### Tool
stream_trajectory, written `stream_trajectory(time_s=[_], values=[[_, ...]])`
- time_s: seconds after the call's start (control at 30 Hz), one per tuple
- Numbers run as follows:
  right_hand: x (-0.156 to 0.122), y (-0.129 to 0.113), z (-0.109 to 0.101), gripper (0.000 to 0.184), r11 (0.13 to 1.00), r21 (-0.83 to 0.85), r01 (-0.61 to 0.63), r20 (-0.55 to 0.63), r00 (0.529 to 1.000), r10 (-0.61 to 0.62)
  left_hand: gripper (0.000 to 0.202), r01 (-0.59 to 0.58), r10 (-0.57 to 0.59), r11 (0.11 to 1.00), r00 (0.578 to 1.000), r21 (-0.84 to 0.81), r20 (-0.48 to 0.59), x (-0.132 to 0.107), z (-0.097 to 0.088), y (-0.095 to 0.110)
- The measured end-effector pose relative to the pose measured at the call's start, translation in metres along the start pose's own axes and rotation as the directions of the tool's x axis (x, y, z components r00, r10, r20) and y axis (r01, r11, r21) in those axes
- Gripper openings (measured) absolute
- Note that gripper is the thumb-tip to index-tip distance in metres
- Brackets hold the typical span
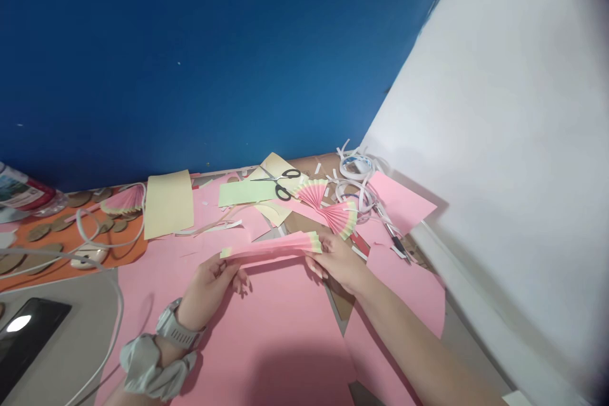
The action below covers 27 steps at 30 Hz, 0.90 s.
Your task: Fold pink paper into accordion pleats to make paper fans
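Note:
A pleated pink paper strip (273, 248) with yellow-green ends is stretched sideways above the big pink sheet (266, 336). My left hand (209, 288), with a grey watch and a grey scrunchie on the wrist, pinches the strip's left end. My right hand (335, 260) grips its right end with closed fingers. Just beyond the right hand lie two folded pink paper fans (328, 206) with yellow-green rims.
Black-handled scissors (283, 183) lie on pale green and cream paper at the back. A cream sheet (167, 203), another pink fan (124, 198) and brown discs on orange paper sit left. A phone (23, 336) lies near left. White strips and a cable curl by the white wall.

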State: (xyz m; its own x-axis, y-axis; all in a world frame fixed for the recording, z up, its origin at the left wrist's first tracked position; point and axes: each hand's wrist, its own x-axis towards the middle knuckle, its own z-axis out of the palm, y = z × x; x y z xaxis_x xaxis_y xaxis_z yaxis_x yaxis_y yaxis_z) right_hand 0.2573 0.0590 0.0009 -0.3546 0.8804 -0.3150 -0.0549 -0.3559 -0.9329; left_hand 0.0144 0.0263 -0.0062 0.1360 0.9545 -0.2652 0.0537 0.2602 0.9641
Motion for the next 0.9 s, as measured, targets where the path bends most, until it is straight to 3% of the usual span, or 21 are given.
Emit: stream_trajectory(time_s=[0.3, 0.53, 0.77, 0.9], values=[[-0.006, -0.003, -0.006, 0.019, 0.998, 0.061, -0.012, 0.122, 0.993, 0.005, 0.019, 0.003, 0.007, 0.994, 0.996, -0.108, 0.092, -0.001, -0.002, 0.0], [-0.005, -0.004, -0.011, 0.016, 0.996, 0.09, 0.017, 0.136, 0.99, -0.029, 0.023, 0.042, -0.007, 0.984, 0.98, -0.173, 0.199, -0.004, -0.009, 0.004], [-0.006, -0.006, -0.01, 0.016, 0.995, 0.103, -0.002, 0.138, 0.99, -0.013, 0.015, -0.032, 0.045, 0.986, 0.996, -0.165, 0.074, -0.006, -0.015, -0.002], [-0.013, -0.014, -0.011, 0.026, 0.999, 0.046, 0.014, 0.215, 0.976, -0.024, 0.027, -0.106, 0.11, 0.993, 0.991, -0.053, 0.081, -0.009, -0.017, 0.007]])
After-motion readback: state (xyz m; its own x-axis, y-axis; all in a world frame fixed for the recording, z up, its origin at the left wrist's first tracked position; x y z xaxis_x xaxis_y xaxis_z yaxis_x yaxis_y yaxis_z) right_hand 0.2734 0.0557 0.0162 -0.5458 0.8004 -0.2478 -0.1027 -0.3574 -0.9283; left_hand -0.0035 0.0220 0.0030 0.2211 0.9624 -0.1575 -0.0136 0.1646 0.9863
